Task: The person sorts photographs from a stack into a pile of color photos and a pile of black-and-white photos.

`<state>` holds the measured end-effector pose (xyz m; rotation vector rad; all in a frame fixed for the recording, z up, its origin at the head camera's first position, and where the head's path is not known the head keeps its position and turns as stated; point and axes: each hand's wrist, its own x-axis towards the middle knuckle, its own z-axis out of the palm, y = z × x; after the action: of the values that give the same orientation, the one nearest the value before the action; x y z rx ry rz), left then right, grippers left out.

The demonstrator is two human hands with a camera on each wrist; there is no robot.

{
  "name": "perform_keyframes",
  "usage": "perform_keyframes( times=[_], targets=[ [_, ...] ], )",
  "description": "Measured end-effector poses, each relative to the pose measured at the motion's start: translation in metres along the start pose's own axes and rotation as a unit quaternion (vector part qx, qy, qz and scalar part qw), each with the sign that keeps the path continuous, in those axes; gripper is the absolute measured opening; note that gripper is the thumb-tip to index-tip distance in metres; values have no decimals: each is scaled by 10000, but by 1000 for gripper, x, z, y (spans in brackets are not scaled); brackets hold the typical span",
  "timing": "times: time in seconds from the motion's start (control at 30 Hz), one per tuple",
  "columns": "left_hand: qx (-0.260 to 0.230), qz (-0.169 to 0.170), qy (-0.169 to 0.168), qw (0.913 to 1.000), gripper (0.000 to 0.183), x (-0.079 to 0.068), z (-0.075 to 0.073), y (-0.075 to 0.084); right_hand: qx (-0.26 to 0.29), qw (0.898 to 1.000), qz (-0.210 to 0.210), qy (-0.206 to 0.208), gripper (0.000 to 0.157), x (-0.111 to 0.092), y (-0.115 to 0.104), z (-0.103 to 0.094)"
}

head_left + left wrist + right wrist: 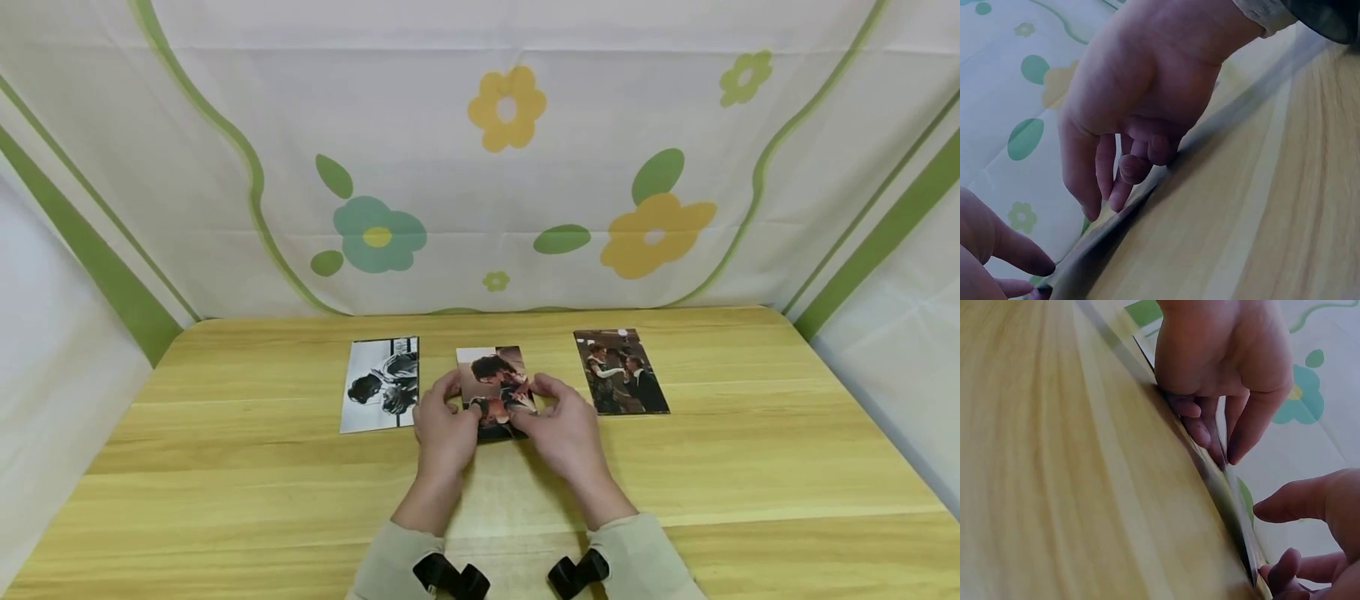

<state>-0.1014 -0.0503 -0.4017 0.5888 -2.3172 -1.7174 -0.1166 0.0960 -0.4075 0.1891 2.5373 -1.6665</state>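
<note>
Between my two hands is a colour photo card (pixel 495 371) with dark-haired people on it, at the middle of the wooden table. My left hand (pixel 447 427) pinches its left side, the thumb on the printed face. On the other side my right hand (pixel 564 429) grips the card's right edge, thumb also over the picture. The left wrist view shows the right hand (pixel 1141 94) and the card's thin edge (pixel 1113 231), slightly tilted off the table. The left hand (pixel 1229 356) appears opposite in the right wrist view. What lies under the card is hidden.
A black-and-white photo card (pixel 380 385) lies to the left, and a dark colour photo card (pixel 622 375) lies to the right. Behind the wooden table (pixel 247 483) hangs a white cloth (pixel 420 108) printed with flowers. Black devices (pixel 450 575) sit on both sleeved wrists.
</note>
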Motion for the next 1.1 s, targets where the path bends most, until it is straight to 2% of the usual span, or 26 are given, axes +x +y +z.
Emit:
perform_keyframes(
  times=[0.17,0.3,0.4,0.47,0.57,0.7,0.93,1.1],
  targets=[
    [-525,185,25,9984,55,0,-2,-2,-402,9988,-215,196,73,0,3,-1],
    [-966,105,4,9953,48,1,-5,-1,-649,9969,-356,257,59,0,4,-3],
    [-1284,-28,-169,9916,47,1,-7,2,-427,9982,-403,152,49,1,4,-6],
    [-1456,-64,-292,9889,46,1,-7,4,-108,9990,-400,141,48,1,4,-10],
    [-1557,71,-389,9870,45,0,-5,9,445,9979,-392,275,49,2,3,-19],
    [-1566,266,-492,9861,43,0,-2,18,811,9940,-499,539,47,0,0,-33],
    [-1354,447,-435,9888,39,1,-1,31,943,9918,-607,606,46,-3,-11,-44],
    [-1229,364,-529,9903,38,1,18,33,832,9924,-469,772,42,3,-8,-61]
  ],
)
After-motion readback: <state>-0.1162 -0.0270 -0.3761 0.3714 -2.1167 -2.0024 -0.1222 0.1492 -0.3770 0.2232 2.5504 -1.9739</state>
